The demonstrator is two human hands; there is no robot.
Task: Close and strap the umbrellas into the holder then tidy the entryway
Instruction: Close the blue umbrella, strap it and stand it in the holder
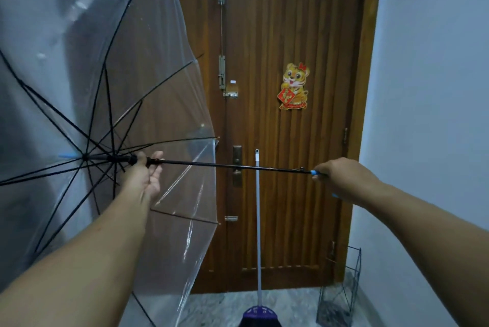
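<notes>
Umbrella: you are holding it open and sideways before the door.
Left hand: gripping the shaft near the ribs.
Right hand: clasping the blue handle.
Holder: standing in the right corner by the broom.

Open clear umbrella — black ribs, shaft level — and empty wire holder by the door.

2 bare forearms reach in from the bottom corners, with no sleeves visible up to the frame edge. The left hand and right hand wear no gloves; no rings, watch or bracelets show at either wrist.
</notes>
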